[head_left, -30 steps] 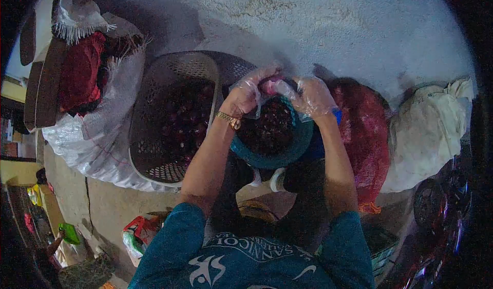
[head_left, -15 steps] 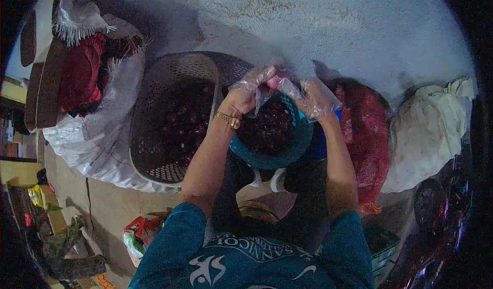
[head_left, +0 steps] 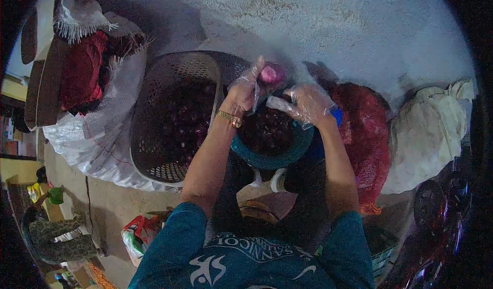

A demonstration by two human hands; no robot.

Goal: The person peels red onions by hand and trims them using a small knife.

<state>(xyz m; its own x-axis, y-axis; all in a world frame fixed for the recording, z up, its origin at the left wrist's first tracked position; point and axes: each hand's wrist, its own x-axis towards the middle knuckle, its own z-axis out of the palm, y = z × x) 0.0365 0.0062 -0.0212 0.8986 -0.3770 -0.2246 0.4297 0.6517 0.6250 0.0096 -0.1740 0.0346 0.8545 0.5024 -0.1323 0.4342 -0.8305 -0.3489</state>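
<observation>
Above the far rim of the tub [head_left: 272, 160], the left hand [head_left: 242, 93] holds an onion [head_left: 272, 74], its grip closed on the bulb, the fingers behind it mostly hidden; this seems meant to leave the other hand free. The right hand [head_left: 308, 104] hangs over the tub's right side, apart from the onion, thumb pointing toward it; whether its grip pinches anything cannot be told. The tub stands between the legs [head_left: 307, 186], presumably to sit beneath both hands. Left of it, the basket [head_left: 167, 173] of dark bulbs [head_left: 190, 122] stands close, likely for easy reach.
</observation>
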